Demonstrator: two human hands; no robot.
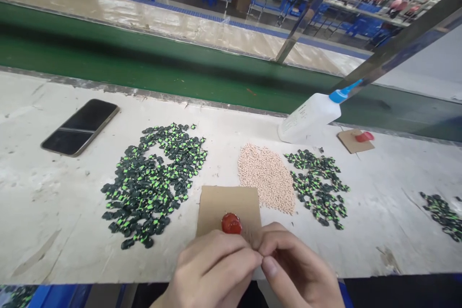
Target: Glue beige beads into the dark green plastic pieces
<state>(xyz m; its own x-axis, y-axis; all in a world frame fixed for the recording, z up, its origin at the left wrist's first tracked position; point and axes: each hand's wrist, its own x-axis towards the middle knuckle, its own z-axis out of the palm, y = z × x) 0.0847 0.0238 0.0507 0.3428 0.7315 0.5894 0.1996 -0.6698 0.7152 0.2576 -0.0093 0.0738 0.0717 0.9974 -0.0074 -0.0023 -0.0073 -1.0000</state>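
My left hand (214, 272) and my right hand (292, 267) meet fingertip to fingertip at the table's front edge. Both are closed in a pinch, and whatever lies between the fingertips is too small or hidden to name. Just beyond them lies a square of brown cardboard (229, 199), partly covered by my hands. A glossy red round cap or blob (231, 223) sits on that cardboard. To the left spreads a big pile of small black and green pieces (155, 183). Behind my right hand is a heap of tiny beige beads (266, 177), with a smaller black and green pile (319, 187) beside it.
A white squeeze bottle (308, 118) with a blue nozzle stands at the back right. Near it lies another cardboard piece (348, 142) bearing a red cap (364, 136). A phone (80, 127) rests at the left. Behind the table runs a green belt (144, 65).
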